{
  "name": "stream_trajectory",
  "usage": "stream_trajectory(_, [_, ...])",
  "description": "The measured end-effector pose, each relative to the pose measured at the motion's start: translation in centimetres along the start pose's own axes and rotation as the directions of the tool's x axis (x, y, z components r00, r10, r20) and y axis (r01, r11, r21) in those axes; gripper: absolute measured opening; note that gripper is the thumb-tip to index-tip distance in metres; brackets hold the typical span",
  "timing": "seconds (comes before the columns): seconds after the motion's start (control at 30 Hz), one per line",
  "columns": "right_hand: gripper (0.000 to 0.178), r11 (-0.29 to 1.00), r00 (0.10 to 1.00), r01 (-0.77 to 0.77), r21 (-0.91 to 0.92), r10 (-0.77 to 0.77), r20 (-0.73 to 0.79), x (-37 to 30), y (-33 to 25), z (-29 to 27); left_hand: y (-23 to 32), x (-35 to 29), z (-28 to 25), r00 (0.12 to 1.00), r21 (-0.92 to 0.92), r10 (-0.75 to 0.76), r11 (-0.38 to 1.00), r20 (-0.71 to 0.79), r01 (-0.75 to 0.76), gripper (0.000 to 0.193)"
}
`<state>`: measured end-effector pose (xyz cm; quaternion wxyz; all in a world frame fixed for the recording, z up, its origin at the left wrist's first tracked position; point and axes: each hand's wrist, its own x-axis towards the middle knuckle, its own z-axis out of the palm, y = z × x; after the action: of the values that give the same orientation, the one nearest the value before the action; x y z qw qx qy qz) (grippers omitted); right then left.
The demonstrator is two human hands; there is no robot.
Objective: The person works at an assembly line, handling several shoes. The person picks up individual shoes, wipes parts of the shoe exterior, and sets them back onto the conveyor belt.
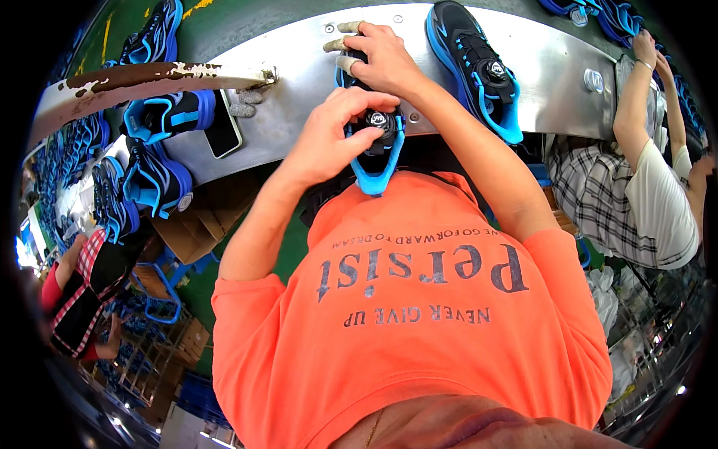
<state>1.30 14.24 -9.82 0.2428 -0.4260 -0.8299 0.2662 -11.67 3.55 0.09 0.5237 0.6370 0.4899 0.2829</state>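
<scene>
Plainly, our left hand (333,131) pinches a black-and-blue shoe (379,179), thumb and forefinger either side of its round dial (378,120), heel jutting past the near edge of the metal table (299,52); our right hand (383,61), some fingertips covered, lies over the front, its grip we cannot tell, and a second shoe (465,63) stands rightward

A metal bench (553,78) spans the scene from left to right, its edges bowed by the lens. Beyond its far side lies a green floor (262,24), with yellow lines (106,39) at far left. A bar (142,81) with chipped paint reaches over the bench's left end. On the near left stand a cardboard box (191,233), a blue-framed seat (152,283) and a rack (149,370). Bright light (30,251) glares at the left rim.
</scene>
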Motion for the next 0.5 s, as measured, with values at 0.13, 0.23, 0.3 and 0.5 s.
stream_trajectory(0.13, [0.032, 1.0, 1.0, 0.006, 0.006, -0.006, 0.0, -0.1, 0.1, 0.0, 0.3, 0.1, -0.5, 0.999, -0.029, 0.016, 0.999, 0.042, -0.014, 0.048])
stream_trajectory(0.23, [0.031, 1.0, 1.0, 0.015, 0.024, -0.015, -0.017, 0.0, 0.4, 0.1, 0.3, -0.2, 0.5, 0.984, 0.307, 0.122, 0.948, -0.126, -0.078, 0.052])
stream_trajectory(0.3, [0.031, 0.999, 1.0, 0.018, 0.028, -0.017, -0.018, -0.1, 0.3, 0.0, 0.0, -0.2, 1.0, 0.981, 0.252, 0.072, 0.968, -0.182, -0.024, 0.045])
stream_trajectory(0.5, [0.031, 0.996, 1.0, 0.017, 0.086, -0.015, -0.016, 0.1, 0.0, 0.1, -1.1, 1.0, -1.9, 0.973, -0.049, 0.127, 0.992, 0.195, -0.119, 0.033])
